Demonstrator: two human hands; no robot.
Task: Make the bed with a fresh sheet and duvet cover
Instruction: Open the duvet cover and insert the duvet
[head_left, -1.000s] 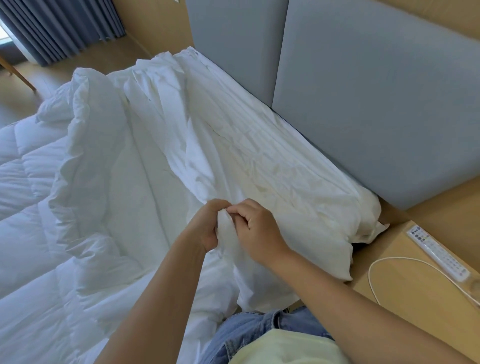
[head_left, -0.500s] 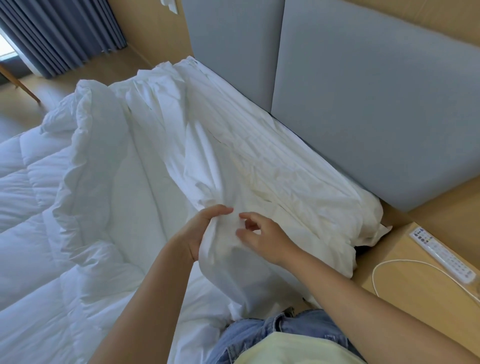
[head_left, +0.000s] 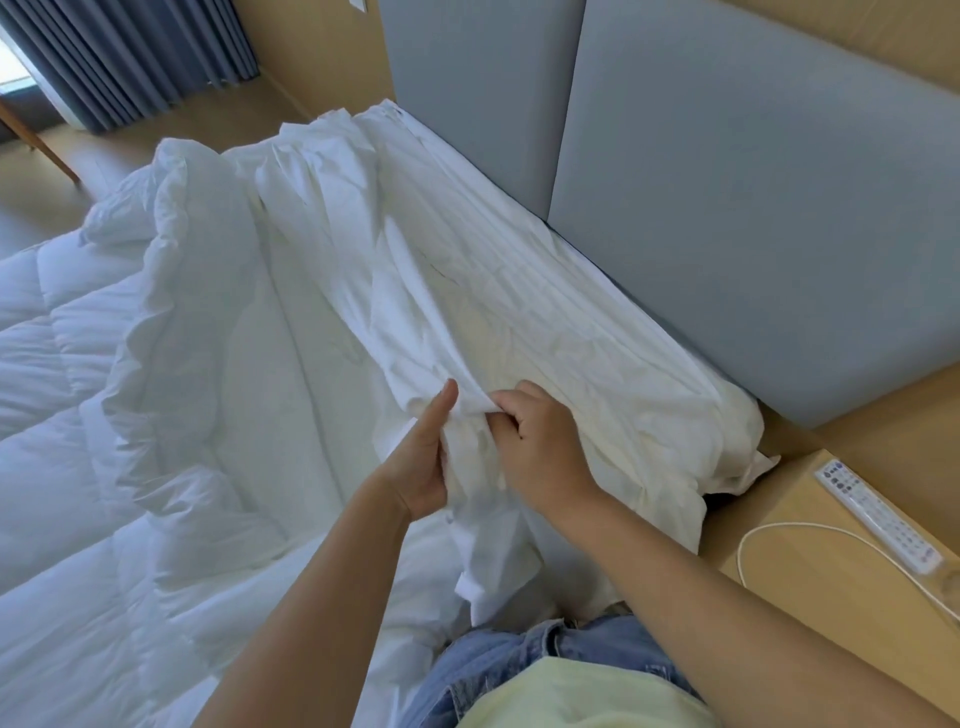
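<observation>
The left hand (head_left: 422, 460) and right hand (head_left: 545, 452) each pinch a fold of the white sheet (head_left: 493, 312), bunched along the grey headboard (head_left: 753, 208). The duvet (head_left: 104, 389) lies left, a wooden nightstand (head_left: 810, 566) right, curtains (head_left: 135, 52) far left.

Quilted duvet (head_left: 78, 395); rumpled cover (head_left: 467, 291); on bed (head_left: 304, 364)
</observation>
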